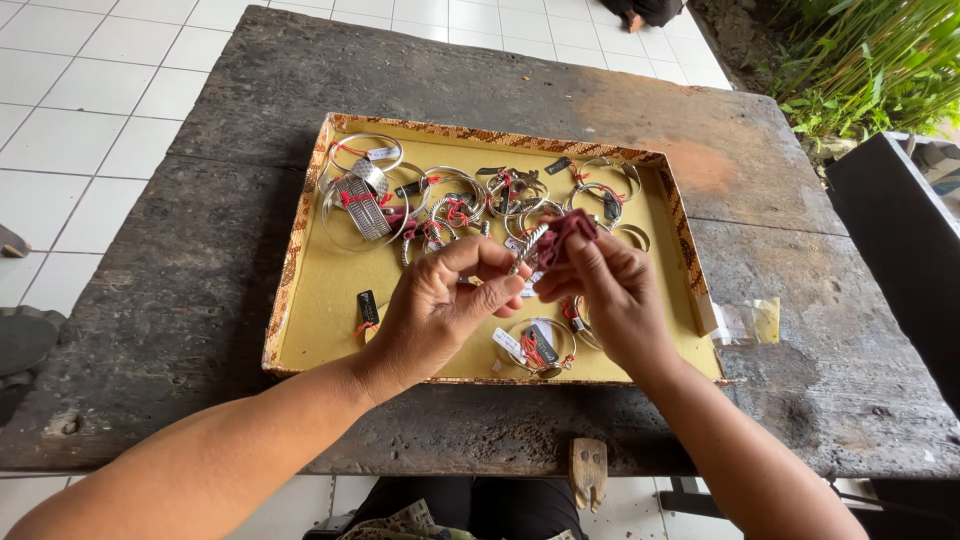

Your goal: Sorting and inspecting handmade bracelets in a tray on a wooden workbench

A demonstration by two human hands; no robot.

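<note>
Both hands over the yellow tray (330, 290), near its front edge. My left hand (440, 305) and right hand (610, 290) pinch one small silver ring (528, 245) with dark red tag (568, 232), fingertips closed. Silver bangles (450, 200) lie behind, at tray's back.

Over the yellow tray (320, 300), the left hand (435, 305) and right hand (615, 295) cover several bracelets; the small piece (568, 232) pinched between their fingertips is too small to identify. Beyond the tray, a person's foot (640, 12) is cut off by the top edge.
</note>
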